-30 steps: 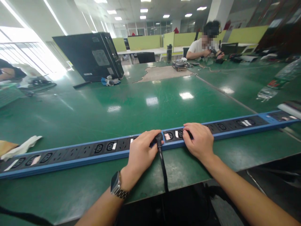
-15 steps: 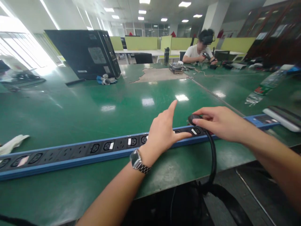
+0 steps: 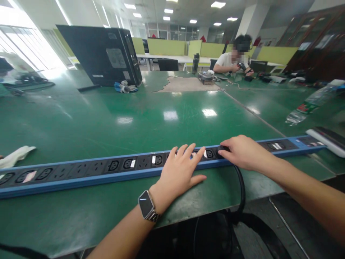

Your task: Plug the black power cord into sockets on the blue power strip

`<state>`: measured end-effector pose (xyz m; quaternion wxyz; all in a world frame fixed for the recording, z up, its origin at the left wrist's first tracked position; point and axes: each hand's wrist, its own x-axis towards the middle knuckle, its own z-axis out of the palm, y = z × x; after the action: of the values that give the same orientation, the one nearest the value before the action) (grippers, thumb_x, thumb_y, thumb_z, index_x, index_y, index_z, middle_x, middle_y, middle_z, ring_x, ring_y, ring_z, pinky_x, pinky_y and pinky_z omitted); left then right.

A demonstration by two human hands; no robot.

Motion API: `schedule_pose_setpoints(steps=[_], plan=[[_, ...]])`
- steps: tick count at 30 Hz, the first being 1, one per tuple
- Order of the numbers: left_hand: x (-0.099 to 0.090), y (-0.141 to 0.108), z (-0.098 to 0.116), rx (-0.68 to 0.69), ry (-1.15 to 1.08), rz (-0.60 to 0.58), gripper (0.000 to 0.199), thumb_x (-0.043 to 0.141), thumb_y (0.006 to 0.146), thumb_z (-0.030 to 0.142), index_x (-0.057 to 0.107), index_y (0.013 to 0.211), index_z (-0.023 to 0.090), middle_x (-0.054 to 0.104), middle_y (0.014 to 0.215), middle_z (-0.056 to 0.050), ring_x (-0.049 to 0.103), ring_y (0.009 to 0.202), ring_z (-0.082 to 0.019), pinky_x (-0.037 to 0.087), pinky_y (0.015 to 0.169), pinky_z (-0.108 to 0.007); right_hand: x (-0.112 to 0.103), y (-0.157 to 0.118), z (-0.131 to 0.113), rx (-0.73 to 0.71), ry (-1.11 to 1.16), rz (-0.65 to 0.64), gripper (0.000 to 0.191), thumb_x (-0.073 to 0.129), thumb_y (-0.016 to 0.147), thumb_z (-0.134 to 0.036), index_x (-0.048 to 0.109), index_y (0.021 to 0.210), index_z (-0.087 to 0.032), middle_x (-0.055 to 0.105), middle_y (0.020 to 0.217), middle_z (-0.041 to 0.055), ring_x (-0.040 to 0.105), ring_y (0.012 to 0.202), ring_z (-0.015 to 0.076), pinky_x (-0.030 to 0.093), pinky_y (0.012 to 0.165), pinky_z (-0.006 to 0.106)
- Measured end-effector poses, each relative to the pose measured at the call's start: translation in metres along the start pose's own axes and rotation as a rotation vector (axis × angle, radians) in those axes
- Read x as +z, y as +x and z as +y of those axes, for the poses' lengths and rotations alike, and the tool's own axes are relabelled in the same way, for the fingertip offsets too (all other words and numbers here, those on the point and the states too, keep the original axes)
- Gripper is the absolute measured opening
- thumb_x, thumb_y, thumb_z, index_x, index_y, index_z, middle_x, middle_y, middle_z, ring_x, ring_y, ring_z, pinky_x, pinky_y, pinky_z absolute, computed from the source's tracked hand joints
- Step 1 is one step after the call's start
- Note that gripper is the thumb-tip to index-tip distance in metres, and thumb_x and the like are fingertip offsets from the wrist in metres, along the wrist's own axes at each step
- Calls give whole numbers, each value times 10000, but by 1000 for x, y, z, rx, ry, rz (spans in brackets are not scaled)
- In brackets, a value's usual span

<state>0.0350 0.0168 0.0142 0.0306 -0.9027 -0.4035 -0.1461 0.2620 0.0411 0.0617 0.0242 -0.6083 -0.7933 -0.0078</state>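
Observation:
A long blue power strip (image 3: 93, 180) with black sockets and white labels lies along the front of the green table. My left hand (image 3: 181, 166), a watch (image 3: 147, 205) on its wrist, rests over the strip's middle with fingers spread. Just to its right, my right hand (image 3: 244, 153) grips a black power plug (image 3: 221, 148) down at the strip's face. The fingers cover most of the plug, so how far it sits in a socket is hidden. Its thick black cable (image 3: 242, 187) hangs from under my right hand over the table's front edge.
A black computer case (image 3: 99, 57) stands at the back left, gloves (image 3: 125, 87) beside it. A plastic bottle (image 3: 309, 104) and a white-edged device (image 3: 327, 142) are at the right. Across the table (image 3: 145, 115) a person (image 3: 233, 63) sits handling something. A white glove (image 3: 17, 156) lies far left.
My right hand has lowered the plug from above the strip onto its sockets. My left hand has turned from an upright, thumb-apart pose to lying palm down across the strip.

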Motion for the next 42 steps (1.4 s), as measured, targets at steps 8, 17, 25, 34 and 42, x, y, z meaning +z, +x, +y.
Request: schedule_pose_setpoints(steps=[8,17,25,34,42], plan=[[4,-1,0,78,-74,-37,667,532,854,638,433,1416,294,371,1533,-132,341,1399,-363,279,1122,-581,-76,-28,44,221,190,222,487,570,792,-578,759,1056,-214,730,767,41,615,621,169,402,558,270],[4,-2,-2,35,-163,-9,483,536,893,546,573,1281,262,451,1488,-109,374,1393,-324,276,1144,-561,-29,-31,89,310,237,-83,417,610,799,-475,768,1059,-190,664,623,19,570,555,163,383,556,285],[5,-1,-3,32,-174,-15,434,540,899,506,589,1253,257,460,1482,-108,382,1388,-325,283,1140,-571,-29,-37,140,469,75,-49,318,740,718,-387,797,970,-202,671,595,34,551,511,134,345,564,289],[5,-1,-3,31,-169,-15,421,548,901,472,580,1265,264,457,1486,-102,379,1390,-319,281,1143,-567,-13,-37,150,337,4,-58,322,725,719,-367,797,966,-174,734,754,96,620,630,201,400,631,324],[5,-2,1,-13,-177,21,367,570,889,453,608,1184,237,492,1456,-102,412,1364,-317,290,1142,-551,-58,-36,61,276,206,53,495,577,781,-573,751,1068,-209,715,730,41,624,620,183,415,565,283]])
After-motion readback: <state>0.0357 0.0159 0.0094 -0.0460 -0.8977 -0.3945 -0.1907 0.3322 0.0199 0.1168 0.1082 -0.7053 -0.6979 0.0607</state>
